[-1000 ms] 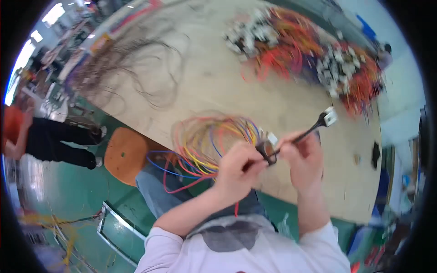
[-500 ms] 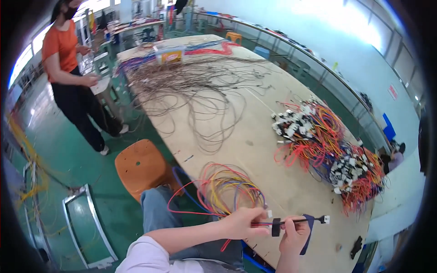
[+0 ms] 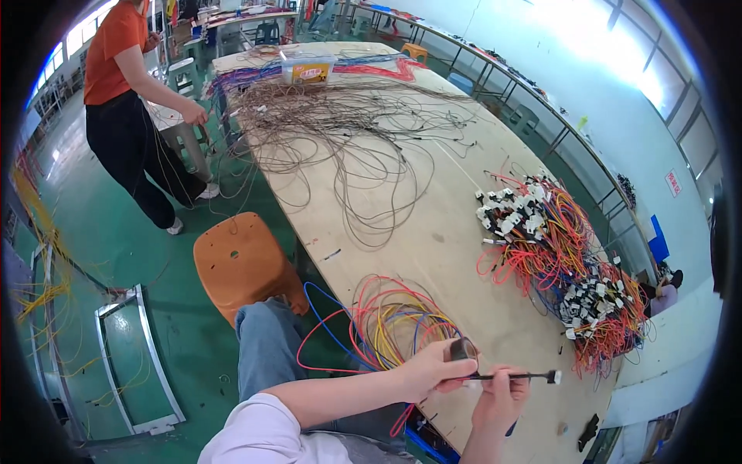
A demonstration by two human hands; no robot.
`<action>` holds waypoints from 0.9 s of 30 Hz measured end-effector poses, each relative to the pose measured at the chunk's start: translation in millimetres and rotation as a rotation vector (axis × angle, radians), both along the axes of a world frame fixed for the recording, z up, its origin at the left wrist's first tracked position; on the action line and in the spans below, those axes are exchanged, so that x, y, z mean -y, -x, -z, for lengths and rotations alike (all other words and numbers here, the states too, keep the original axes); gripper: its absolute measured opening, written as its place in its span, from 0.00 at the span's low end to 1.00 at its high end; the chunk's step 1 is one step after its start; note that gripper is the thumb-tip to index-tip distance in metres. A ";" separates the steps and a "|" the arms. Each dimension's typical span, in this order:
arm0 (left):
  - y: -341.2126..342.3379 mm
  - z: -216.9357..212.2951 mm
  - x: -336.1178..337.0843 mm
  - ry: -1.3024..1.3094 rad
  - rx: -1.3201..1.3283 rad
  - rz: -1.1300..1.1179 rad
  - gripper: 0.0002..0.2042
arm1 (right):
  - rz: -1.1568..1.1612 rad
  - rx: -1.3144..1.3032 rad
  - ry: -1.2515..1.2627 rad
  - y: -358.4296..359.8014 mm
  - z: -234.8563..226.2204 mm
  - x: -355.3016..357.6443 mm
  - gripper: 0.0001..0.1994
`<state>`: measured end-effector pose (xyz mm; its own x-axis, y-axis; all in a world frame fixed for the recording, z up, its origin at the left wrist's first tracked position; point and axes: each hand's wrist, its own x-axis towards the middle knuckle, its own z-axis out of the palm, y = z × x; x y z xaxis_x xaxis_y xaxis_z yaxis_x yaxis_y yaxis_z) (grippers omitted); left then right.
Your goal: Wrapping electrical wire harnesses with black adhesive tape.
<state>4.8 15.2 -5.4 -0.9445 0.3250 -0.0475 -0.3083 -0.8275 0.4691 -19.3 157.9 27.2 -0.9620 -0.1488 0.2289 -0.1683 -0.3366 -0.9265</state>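
Observation:
My left hand [image 3: 430, 370] is closed, with a roll of dark tape [image 3: 464, 349] held at its thumb and fingertips. Close to its right, my right hand [image 3: 501, 398] pinches a thin black-wrapped wire harness [image 3: 529, 377] that ends in a small white connector [image 3: 554, 377]. The harness runs leftward to my left fingers, which hide part of it. Below the right hand a bit of dark blue strip [image 3: 511, 429] shows. Behind my left forearm, a loose coil of red, yellow and blue wires [image 3: 394, 321] lies at the table's near edge.
Piles of wires with white connectors [image 3: 514, 213] lie on the table's right side. Brown wires [image 3: 332, 124] and a clear plastic tub [image 3: 307, 69] are farther back on the table [image 3: 433, 247]. An orange stool [image 3: 236, 259] stands left of my knee; a person in orange [image 3: 116, 58] stands beyond.
The tape roll has turned and risen to my left fingertips. The dark blue strip no longer hangs across the harness and shows below my right hand. The person at left reached toward the table.

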 end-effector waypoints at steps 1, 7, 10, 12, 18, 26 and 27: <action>-1.8 -0.7 4.6 -0.163 0.028 0.002 0.16 | 0.003 0.037 0.031 0.9 -6.5 -1.7 0.03; 2.1 19.8 5.3 0.131 -0.725 -0.128 0.19 | 0.077 0.106 -0.037 8.0 -5.2 -8.3 0.04; -7.8 9.3 -10.0 0.433 -0.289 -0.161 0.08 | 0.072 -0.035 -0.197 4.4 -5.2 -8.9 0.05; -6.0 7.2 -15.3 0.455 -0.301 -0.235 0.06 | 0.055 -0.189 -0.370 4.6 -0.5 -15.7 0.04; -8.0 -1.1 -10.5 0.655 -0.392 -0.342 0.07 | 0.055 -0.098 -0.397 7.6 17.5 -21.4 0.04; -4.1 7.3 -10.7 0.991 -0.377 -0.205 0.35 | -0.011 -0.163 -0.529 -5.1 0.0 3.2 0.03; 5.4 21.6 -20.6 0.836 -0.393 -0.205 0.35 | 0.018 -0.200 -0.543 -5.2 -0.1 3.9 0.02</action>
<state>-0.6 35.8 -27.0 -0.9774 0.1552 0.1437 0.1120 -0.1965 0.9741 -14.1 154.0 27.4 -0.9112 -0.2800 0.3022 -0.3595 0.1823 -0.9152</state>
